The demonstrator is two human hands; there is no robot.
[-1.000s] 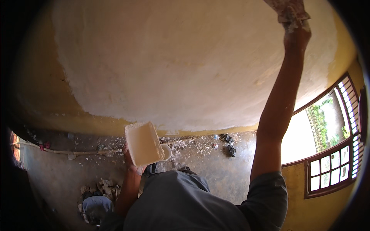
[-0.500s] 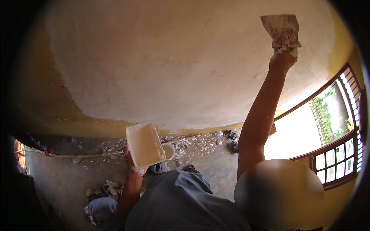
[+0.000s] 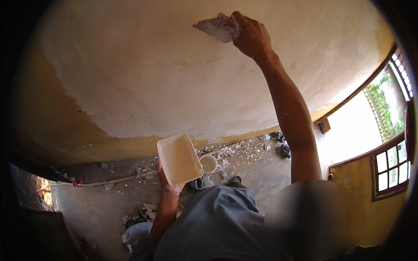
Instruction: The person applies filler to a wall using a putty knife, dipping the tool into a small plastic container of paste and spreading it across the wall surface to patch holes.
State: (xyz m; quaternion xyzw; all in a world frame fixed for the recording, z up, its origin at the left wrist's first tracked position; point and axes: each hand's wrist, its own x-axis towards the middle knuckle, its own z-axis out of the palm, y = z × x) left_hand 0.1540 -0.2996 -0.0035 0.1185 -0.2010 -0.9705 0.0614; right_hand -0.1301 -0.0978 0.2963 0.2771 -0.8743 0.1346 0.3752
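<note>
Up high, my right hand [image 3: 253,38] is closed around a wide putty knife [image 3: 217,28], whose blade points left and is smeared with pale filler. The blade is at the wall [image 3: 143,74]; whether its edge touches cannot be told. A broad whitish coat covers most of this wall, with yellow paint showing round its border. Lower down, my left hand [image 3: 166,179] grips a rectangular white tub [image 3: 178,160] by its left side and underside. Cream-coloured paste lies inside the tub, and some is crusted on its rim. Part of the left hand's fingers is hidden beneath the tub.
A round white bucket [image 3: 209,163] stands on the floor, which is littered with pale flakes. A long pole [image 3: 109,180] lies to the left. Rubble and a bluish bag [image 3: 138,232] sit nearer me. Black plastic [image 3: 284,150] lies by the wall; a doorway and barred window are at right.
My right hand has swept the putty knife left across the wall, and its blade has turned from pointing up to pointing left. In the picture, the tub sits slightly further right.
</note>
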